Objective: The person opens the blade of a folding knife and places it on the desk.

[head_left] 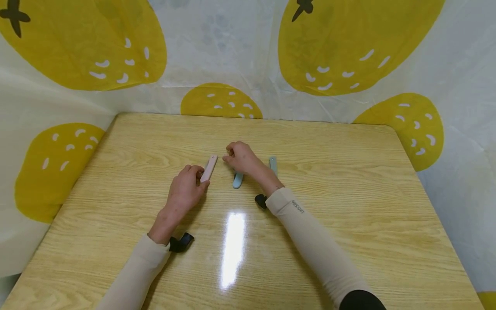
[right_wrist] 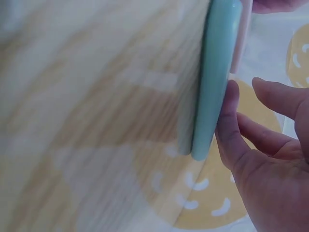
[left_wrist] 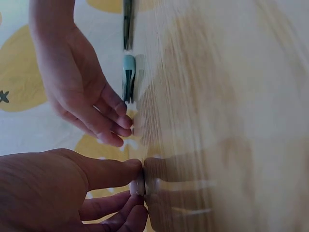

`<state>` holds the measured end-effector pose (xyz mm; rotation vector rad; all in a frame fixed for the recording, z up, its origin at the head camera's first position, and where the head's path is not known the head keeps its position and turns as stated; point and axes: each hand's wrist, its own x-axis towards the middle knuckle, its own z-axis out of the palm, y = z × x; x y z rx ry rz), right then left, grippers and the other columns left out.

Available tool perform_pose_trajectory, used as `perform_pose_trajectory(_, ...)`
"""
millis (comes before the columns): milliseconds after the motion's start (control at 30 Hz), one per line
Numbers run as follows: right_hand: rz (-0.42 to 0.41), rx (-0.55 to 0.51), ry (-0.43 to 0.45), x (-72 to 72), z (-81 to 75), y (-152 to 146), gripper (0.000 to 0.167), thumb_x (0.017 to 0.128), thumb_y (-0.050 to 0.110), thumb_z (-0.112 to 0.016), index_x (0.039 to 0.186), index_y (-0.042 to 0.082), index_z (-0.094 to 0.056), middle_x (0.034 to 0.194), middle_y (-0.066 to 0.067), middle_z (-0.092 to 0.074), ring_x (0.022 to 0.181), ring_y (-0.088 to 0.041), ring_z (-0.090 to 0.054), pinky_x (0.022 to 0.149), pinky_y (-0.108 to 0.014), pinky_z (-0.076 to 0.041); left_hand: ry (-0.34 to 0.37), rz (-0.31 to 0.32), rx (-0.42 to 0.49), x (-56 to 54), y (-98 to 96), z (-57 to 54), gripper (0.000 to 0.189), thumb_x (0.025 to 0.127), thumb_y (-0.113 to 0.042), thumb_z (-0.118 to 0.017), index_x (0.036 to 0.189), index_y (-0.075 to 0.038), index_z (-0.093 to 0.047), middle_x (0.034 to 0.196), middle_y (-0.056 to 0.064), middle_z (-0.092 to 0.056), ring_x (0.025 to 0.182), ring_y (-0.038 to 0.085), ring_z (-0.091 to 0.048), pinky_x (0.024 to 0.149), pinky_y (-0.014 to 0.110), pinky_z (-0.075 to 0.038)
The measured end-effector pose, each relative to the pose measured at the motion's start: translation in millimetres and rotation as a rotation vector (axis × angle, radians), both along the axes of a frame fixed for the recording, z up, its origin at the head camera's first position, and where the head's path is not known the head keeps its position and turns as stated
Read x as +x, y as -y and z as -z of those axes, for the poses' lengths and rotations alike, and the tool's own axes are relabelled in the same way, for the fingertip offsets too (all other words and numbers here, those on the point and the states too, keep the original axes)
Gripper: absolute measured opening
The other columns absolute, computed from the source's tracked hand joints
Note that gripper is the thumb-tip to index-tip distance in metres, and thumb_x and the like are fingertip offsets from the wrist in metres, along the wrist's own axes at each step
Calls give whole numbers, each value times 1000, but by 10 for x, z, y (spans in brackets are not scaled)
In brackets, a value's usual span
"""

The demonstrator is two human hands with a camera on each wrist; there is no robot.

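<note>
A slim pale pink handle-shaped piece (head_left: 209, 168), with a small hole at its far end, lies slanted on the table. My left hand (head_left: 186, 187) pinches its near part between thumb and fingers; in the left wrist view those fingers partly cover it. To the right, a light teal piece of similar shape (head_left: 238, 181) lies partly hidden under my right hand (head_left: 244, 160). In the right wrist view the teal piece (right_wrist: 215, 82) is close beside the relaxed fingers, with the thumb apart; whether they touch it I cannot tell.
A third slim grey-green piece (head_left: 273, 164) lies beyond the right forearm, which hides its near end. Black wrist devices (head_left: 182, 243) sit at both cuffs. The wood-grain table (head_left: 329, 224) meets a white curtain (head_left: 224, 43) with yellow fruit prints at its back edge.
</note>
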<state>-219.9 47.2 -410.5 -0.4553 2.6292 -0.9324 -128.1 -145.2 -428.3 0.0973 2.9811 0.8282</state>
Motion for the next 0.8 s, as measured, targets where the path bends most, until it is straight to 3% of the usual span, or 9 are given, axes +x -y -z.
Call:
perform_pose_trajectory(167, -13, 4, -18, -19, -12, 40, 45, 106, 21, -62, 142, -6, -58, 120, -17, -66, 100, -23, -58, 92, -34, -52, -7, -1, 0, 1, 0, 0, 38, 97, -15, -75, 127, 4, -65, 109, 20, -66, 85, 29, -63, 74, 43, -54)
perform_pose_trajectory(300, -35, 5, -42, -32, -9, 76, 29, 105, 20, -63, 118, -5, -68, 93, -9, -59, 84, -19, -51, 75, -27, -43, -8, -5, 5, 7, 0, -5, 37, 97, -14, -74, 128, 4, -65, 110, 20, -66, 85, 29, -63, 75, 44, -54)
perform_pose_trajectory(400, -53, 7, -47, -35, -6, 94, 24, 105, 19, -63, 101, -5, -66, 81, -6, -48, 76, -18, -46, 69, -25, -36, -1, -10, 6, 12, -5, -9, 37, 97, -14, -74, 128, 3, -65, 111, 20, -67, 87, 29, -63, 77, 44, -54)
perform_pose_trajectory(500, -53, -1, -36, -32, -7, 102, 24, 105, 18, -63, 111, -4, -69, 86, -7, -56, 78, -17, -49, 70, -24, -39, 5, -11, 5, 14, -11, -14, 37, 97, -14, -74, 129, 3, -64, 111, 20, -66, 87, 29, -63, 78, 44, -54)
perform_pose_trajectory(633, -48, -4, -10, -26, -14, 104, 35, 105, 18, -63, 133, -4, -66, 112, -15, -69, 93, -21, -59, 83, -29, -51, 8, -9, 5, 12, -18, -22, 37, 98, -15, -73, 129, 3, -64, 111, 19, -66, 88, 29, -63, 78, 44, -54)
perform_pose_trajectory(800, -50, -2, 18, -20, -17, 113, 39, 105, 17, -63, 139, -3, -63, 129, -19, -68, 112, -28, -64, 98, -38, -55, 15, -9, 14, 16, -15, -13, 37, 98, -15, -73, 130, 2, -64, 112, 19, -66, 88, 29, -63, 78, 43, -55)
